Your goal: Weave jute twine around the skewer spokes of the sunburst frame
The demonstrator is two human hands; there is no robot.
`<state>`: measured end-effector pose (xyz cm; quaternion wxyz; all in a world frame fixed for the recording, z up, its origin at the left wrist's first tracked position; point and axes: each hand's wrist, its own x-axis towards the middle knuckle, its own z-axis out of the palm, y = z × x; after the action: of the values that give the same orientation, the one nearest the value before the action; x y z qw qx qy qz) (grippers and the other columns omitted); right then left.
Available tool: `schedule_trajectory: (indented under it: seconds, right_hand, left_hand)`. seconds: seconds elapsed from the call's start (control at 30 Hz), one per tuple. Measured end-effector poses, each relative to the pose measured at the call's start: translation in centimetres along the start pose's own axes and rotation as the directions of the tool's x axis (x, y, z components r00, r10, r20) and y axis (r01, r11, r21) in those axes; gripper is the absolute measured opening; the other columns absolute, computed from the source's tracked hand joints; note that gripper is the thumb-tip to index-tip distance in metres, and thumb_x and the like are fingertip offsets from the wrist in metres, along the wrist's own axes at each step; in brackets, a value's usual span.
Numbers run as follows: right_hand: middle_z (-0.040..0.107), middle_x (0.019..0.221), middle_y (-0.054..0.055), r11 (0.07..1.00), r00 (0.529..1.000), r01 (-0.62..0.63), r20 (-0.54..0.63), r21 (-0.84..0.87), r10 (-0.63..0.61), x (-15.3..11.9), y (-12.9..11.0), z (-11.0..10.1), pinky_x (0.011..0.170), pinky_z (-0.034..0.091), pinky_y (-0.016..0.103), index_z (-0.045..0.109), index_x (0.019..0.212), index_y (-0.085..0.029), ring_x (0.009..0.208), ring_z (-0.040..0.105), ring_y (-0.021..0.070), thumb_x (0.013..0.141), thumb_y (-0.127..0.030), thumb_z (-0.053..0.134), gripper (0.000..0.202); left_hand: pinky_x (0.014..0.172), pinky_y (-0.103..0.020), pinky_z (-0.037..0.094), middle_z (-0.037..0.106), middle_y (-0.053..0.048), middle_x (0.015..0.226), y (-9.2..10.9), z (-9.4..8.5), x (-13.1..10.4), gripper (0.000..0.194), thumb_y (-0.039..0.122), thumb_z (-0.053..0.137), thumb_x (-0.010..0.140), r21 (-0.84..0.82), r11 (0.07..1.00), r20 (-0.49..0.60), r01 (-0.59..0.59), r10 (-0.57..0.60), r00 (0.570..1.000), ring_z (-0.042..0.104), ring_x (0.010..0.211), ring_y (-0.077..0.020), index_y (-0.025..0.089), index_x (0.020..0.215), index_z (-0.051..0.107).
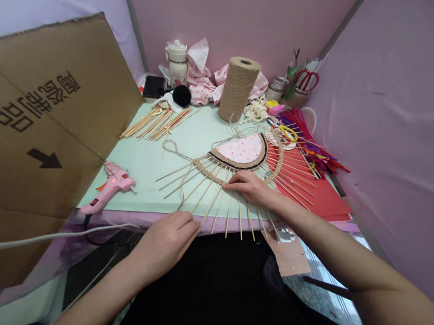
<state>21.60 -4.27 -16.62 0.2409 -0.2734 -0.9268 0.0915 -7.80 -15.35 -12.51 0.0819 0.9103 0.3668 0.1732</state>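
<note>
A half-round piece with pink patterned cloth, a twine border and a black edge lies on the table, thin wooden sticks fanning out from it. A woven twine band crosses the sticks. My right hand has its fingertips pinched together at this band, on a stick and the twine. Lower left, my left hand is closed at the table's front edge, by the ends of the sticks; a loose strand of twine runs down toward it. What its fingers hold is hidden.
A pink glue gun lies left, beside a large cardboard sheet. Behind are loose sticks, a twine spool and a bottle. Red paper, yellow-handled scissors and colored pipe cleaners lie right.
</note>
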Motion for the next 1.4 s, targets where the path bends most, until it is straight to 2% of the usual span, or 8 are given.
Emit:
schedule_trajectory:
  seconds: [0.17,0.3,0.4,0.67,0.9,1.07,1.17,1.4]
  right_hand:
    - [0.068,0.091,0.005,1.0,1.0,-0.025,0.011,-0.008,0.025,0.0,-0.1,0.0,0.074,0.044,0.034,0.073,0.109,-0.026,0.083,0.059,0.0181,0.101,-0.024,0.042,0.032]
    - [0.068,0.092,0.006,0.999,0.999,-0.03,0.016,-0.011,0.031,0.0,0.0,0.1,0.075,0.045,0.035,0.073,0.11,-0.026,0.084,0.059,0.0187,0.101,-0.025,0.043,0.031]
    - [0.068,0.091,0.006,1.0,1.0,-0.004,-0.006,-0.014,0.004,0.0,0.1,0.2,0.073,0.045,0.035,0.073,0.11,-0.025,0.083,0.059,0.0184,0.101,-0.023,0.043,0.031]
    - [0.068,0.091,0.005,1.0,1.0,0.021,-0.023,-0.02,-0.021,0.0,0.1,0.3,0.072,0.045,0.034,0.072,0.111,-0.027,0.081,0.059,0.0176,0.101,-0.02,0.042,0.032]
    - [0.068,0.092,0.006,1.0,1.0,0.015,-0.021,0.008,-0.015,-0.1,0.2,0.2,0.073,0.045,0.035,0.071,0.111,-0.027,0.082,0.06,0.0188,0.099,-0.018,0.044,0.031]
    - [0.068,0.093,0.006,0.999,0.999,-0.037,0.021,0.02,0.037,0.0,0.1,0.0,0.077,0.045,0.035,0.073,0.11,-0.026,0.085,0.06,0.0194,0.1,-0.022,0.044,0.031]
    - [0.068,0.094,0.006,0.999,0.999,-0.04,0.031,0.009,0.039,0.1,0.0,0.0,0.077,0.045,0.034,0.073,0.11,-0.026,0.086,0.061,0.0192,0.1,-0.021,0.045,0.03]
    - [0.069,0.097,0.008,0.986,0.989,-0.145,-0.013,0.084,0.146,-0.2,-0.3,0.1,0.084,0.048,0.038,0.056,0.13,-0.022,0.092,0.064,0.0221,0.098,-0.022,0.05,0.033]
  left_hand:
    - [0.066,-0.029,0.044,0.064,-0.005,0.083,1.5,0.8,-1.1,0.023,0.017,0.044,0.096,0.077,0.996,0.117,0.044,-0.053,0.992,0.057,0.072,-0.0174,0.017,0.086,0.064]
    - [0.069,-0.032,0.046,0.067,-0.007,0.092,2.1,0.7,-0.7,0.024,0.006,0.044,0.091,0.111,0.987,0.337,0.12,-0.151,0.929,0.061,0.079,-0.0216,0.016,0.089,0.066]
    - [0.07,-0.033,0.047,0.067,-0.008,0.09,2.0,0.2,-0.1,0.026,0.003,0.043,0.088,0.144,0.975,0.406,0.168,-0.213,0.888,0.062,0.081,-0.0232,0.016,0.089,0.067]
    - [0.06,-0.033,0.038,0.058,-0.006,0.077,-0.3,-3.2,1.2,0.019,0.016,0.046,0.091,0.259,0.915,0.165,0.308,-0.356,0.92,0.054,0.068,-0.0205,0.019,0.077,0.058]
    - [0.076,-0.041,0.036,0.062,-0.009,0.069,-4.1,-6.3,7.0,0.029,0.027,0.06,0.088,0.265,0.914,0.035,0.307,-0.328,0.944,0.052,0.086,-0.0285,0.019,0.06,0.062]
    - [0.087,-0.047,0.031,0.066,-0.012,0.08,-8.6,-4.3,12.6,0.021,0.026,0.063,0.085,0.173,0.893,-0.104,0.417,-0.404,0.909,0.049,0.105,-0.0349,0.018,0.069,0.073]
    - [0.09,-0.047,0.032,0.068,-0.015,0.081,-10.8,-2.1,15.1,0.018,0.025,0.064,0.083,0.16,0.866,-0.064,0.475,-0.471,0.88,0.048,0.107,-0.0366,0.014,0.077,0.076]
    - [0.087,-0.045,0.037,0.073,-0.014,0.086,-12.8,-1.3,14.8,0.022,0.035,0.062,0.086,0.177,0.861,-0.035,0.477,-0.479,0.877,0.057,0.1,-0.0337,0.018,0.083,0.077]
